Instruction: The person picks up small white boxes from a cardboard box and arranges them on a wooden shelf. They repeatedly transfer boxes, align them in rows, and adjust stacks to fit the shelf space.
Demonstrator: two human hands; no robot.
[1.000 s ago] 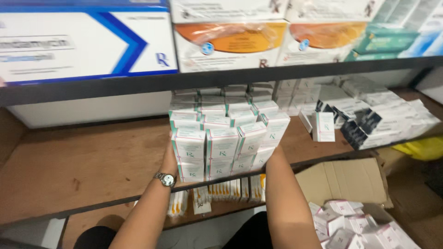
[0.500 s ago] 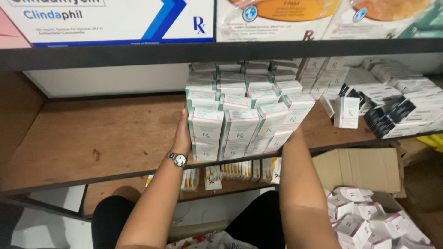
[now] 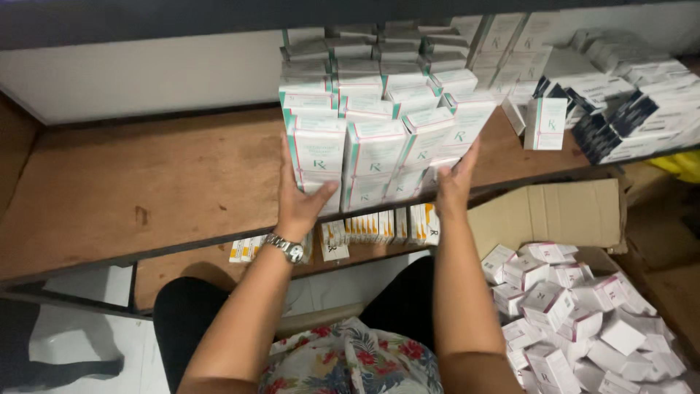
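A block of small white cartons with green and pink edging (image 3: 375,138) stands stacked in rows on a brown wooden shelf board (image 3: 146,182). My left hand (image 3: 299,204), with a metal wristwatch (image 3: 288,248) on the wrist, lies flat against the block's front left corner, thumb across a lower carton. At the block's front right corner my right hand (image 3: 456,182) touches it with fingers spread and pointing up. Neither hand has lifted a carton.
One carton (image 3: 545,124) stands alone to the right, beside leaning rows of white and dark cartons (image 3: 627,117). An open cardboard box (image 3: 561,211) below right holds several loose white cartons (image 3: 576,306). The lower shelf carries orange-striped packs (image 3: 379,226). A yellow bag (image 3: 682,164) sits far right.
Both hands have slid back from the block's sides to its front corners. The view has tilted down, so the upper shelf's large boxes are out of sight.
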